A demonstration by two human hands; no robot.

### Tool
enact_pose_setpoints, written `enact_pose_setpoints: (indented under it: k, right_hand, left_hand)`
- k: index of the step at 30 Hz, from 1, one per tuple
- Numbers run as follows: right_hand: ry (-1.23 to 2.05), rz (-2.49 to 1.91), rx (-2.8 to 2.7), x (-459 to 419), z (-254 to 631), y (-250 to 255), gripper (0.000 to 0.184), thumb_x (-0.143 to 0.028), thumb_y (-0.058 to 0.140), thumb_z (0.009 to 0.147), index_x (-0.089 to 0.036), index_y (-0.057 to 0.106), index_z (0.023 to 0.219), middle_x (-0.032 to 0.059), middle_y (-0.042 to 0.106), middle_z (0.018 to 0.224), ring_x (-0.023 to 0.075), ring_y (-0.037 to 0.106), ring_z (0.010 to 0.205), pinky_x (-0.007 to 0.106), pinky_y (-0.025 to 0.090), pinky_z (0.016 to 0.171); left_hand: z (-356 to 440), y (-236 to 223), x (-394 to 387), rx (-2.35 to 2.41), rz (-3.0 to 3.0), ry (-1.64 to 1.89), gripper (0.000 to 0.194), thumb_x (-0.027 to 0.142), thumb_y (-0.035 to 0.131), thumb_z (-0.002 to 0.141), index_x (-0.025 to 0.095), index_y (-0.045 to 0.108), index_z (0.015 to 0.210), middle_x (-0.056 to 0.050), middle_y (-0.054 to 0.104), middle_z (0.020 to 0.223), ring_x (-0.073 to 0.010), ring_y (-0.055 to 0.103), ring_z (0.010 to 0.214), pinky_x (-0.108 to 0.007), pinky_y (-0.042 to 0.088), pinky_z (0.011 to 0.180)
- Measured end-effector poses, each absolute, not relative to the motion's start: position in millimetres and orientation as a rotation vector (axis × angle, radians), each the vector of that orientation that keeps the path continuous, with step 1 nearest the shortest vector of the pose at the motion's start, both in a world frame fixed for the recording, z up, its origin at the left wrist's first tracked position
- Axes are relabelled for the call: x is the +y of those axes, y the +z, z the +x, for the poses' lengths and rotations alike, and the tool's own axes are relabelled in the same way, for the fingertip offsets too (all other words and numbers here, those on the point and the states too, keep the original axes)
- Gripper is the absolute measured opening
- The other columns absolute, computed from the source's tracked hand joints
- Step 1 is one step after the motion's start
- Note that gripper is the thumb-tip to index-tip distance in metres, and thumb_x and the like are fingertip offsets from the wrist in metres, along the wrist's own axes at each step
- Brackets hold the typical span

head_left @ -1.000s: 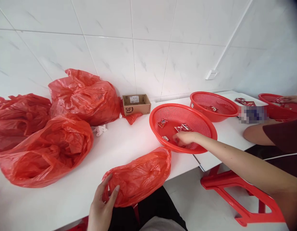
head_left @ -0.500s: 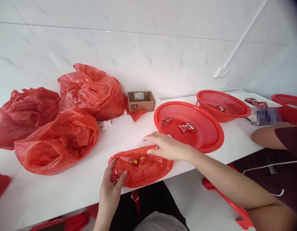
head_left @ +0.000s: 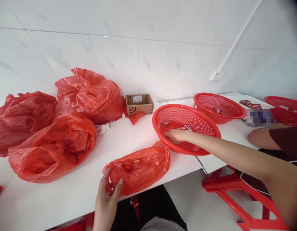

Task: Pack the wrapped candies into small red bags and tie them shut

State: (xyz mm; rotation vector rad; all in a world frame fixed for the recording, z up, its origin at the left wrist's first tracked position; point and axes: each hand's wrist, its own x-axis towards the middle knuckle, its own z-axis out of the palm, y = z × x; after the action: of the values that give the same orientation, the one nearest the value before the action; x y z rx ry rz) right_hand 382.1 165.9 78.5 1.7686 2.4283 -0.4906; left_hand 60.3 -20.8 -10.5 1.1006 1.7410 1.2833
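White table [head_left: 66,199] carries three stuffed red bags [head_left: 52,150] at left and a red basket [head_left: 186,131] at centre-right, a small cardboard box [head_left: 139,104] behind. Smaller red bag [head_left: 138,166] lies at the near edge — left hand [head_left: 107,200] pinches its open mouth. Right hand [head_left: 175,135] rests inside the basket among small red packets [head_left: 164,123] — whether it grips one, cannot tell.

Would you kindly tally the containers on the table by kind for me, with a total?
Red plastic bags: 4, three full ones at the left and a small bag held by the left hand.
Red mesh baskets: 3, one with the right hand inside it, two farther right.
Cardboard boxes: 1.
Total: 8.
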Motion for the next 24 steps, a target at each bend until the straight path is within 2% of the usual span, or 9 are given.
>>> enact_pose_setpoints:
  k: [2,5,7,10,13,16,20,22,24]
  right_hand:
    - [-0.401,1.765,2.407,186.0,383.4,81.8,0.03,-0.033,0.073,0.077,-0.021,0.065,0.104,0.0125,0.066,0.103,0.0274,0.064,0.089,0.033,0.046,0.072]
    - [-0.265,1.811,2.379,216.2,383.7,83.6,0.041,-0.036,0.06,0.088,-0.018,0.054,0.125,0.0188,0.053,0.129,0.032,0.057,0.111,0.036,0.046,0.082]
    - [-0.256,1.812,2.349,226.8,381.4,78.5,0.045,-0.034,0.057,0.09,-0.019,0.05,0.132,0.0193,0.048,0.135,0.0309,0.058,0.111,0.036,0.047,0.083]
    - [-0.296,1.786,2.302,228.9,377.2,67.6,0.043,-0.03,0.056,0.091,-0.018,0.05,0.132,0.0193,0.048,0.135,0.0274,0.06,0.102,0.037,0.048,0.081]
    - [-0.354,1.773,2.282,227.3,378.9,65.9,0.041,-0.028,0.065,0.083,-0.016,0.057,0.122,0.0186,0.051,0.131,0.0257,0.062,0.095,0.036,0.049,0.077]
    - [-0.438,1.771,2.331,226.3,388.0,80.7,0.036,-0.024,0.071,0.076,-0.016,0.061,0.11,0.0161,0.056,0.123,0.0245,0.063,0.092,0.03,0.048,0.074]
    - [-0.524,1.788,2.53,206.3,394.1,122.4,0.028,-0.027,0.056,0.087,-0.018,0.053,0.114,0.0107,0.058,0.124,0.021,0.06,0.105,0.025,0.047,0.082]
    - [-0.671,1.759,2.674,181.7,384.2,142.2,0.03,-0.031,0.049,0.091,-0.022,0.048,0.12,0.007,0.059,0.125,0.0188,0.06,0.106,0.024,0.048,0.081]
    - [-1.06,1.624,2.828,149.2,362.9,151.0,0.032,-0.034,0.052,0.088,-0.024,0.048,0.118,0.0052,0.062,0.12,0.0198,0.062,0.1,0.026,0.05,0.077]
  left_hand:
    - [63.1,-4.7,-23.7,1.732,1.073,1.278,0.07,0.056,0.067,0.076,0.028,0.05,0.137,-0.008,0.054,0.137,-0.0261,0.06,0.103,-0.04,0.048,0.092]
    - [66.7,4.0,-27.4,1.744,1.054,1.261,0.071,0.057,0.066,0.076,0.028,0.049,0.138,-0.008,0.058,0.132,-0.025,0.062,0.099,-0.039,0.049,0.09]
    - [66.2,5.5,-29.5,1.763,1.069,1.256,0.07,0.058,0.065,0.077,0.028,0.05,0.138,-0.008,0.057,0.134,-0.0255,0.061,0.103,-0.037,0.049,0.09]
    - [62.7,2.9,-33.1,1.792,1.118,1.247,0.068,0.057,0.066,0.077,0.029,0.051,0.137,-0.007,0.053,0.141,-0.0248,0.061,0.105,-0.034,0.05,0.085]
    - [61.6,2.5,-37.0,1.813,1.134,1.235,0.068,0.056,0.065,0.077,0.028,0.052,0.137,-0.008,0.054,0.141,-0.0235,0.061,0.1,-0.033,0.05,0.081]
    - [64.1,6.9,-39.3,1.82,1.114,1.232,0.066,0.055,0.064,0.078,0.027,0.051,0.137,-0.008,0.054,0.141,-0.0253,0.059,0.108,-0.035,0.048,0.087]
    - [64.0,9.7,-38.5,1.77,1.046,1.266,0.066,0.055,0.066,0.077,0.027,0.052,0.136,-0.007,0.054,0.14,-0.0239,0.059,0.105,-0.034,0.046,0.088]
    - [61.9,8.8,-36.5,1.736,1.018,1.273,0.069,0.054,0.068,0.076,0.028,0.052,0.137,-0.006,0.063,0.122,-0.0201,0.059,0.09,-0.033,0.046,0.083]
    - [60.9,8.8,-34.1,1.723,1.011,1.247,0.074,0.055,0.07,0.075,0.029,0.049,0.141,0.0,0.062,0.084,-0.0157,0.051,0.068,-0.032,0.044,0.074]
